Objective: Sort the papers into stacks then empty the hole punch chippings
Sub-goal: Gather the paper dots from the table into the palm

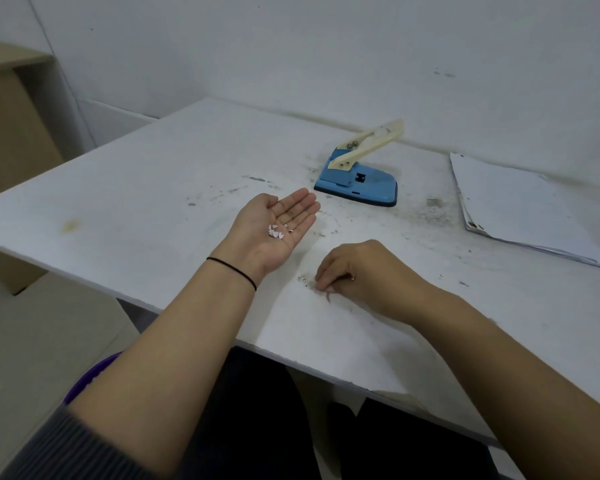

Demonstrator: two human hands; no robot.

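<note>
Chippings (276, 232) rest in the flat, upturned left hand (277, 230); keep it level while the right hand (355, 271) pinches strays off the table (153, 188).

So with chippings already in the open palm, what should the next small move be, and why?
Probably lift the right hand and drop its pinch into the left hand, which lies palm-up holding chippings; the right fingertips are pinched at specks on the table.

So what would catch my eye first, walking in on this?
Probably the left hand, held palm-up over the white table with a little heap of white paper chippings in it. Then the blue hole punch beyond it, its cream lever raised, and the right hand pinching at the tabletop.
</note>
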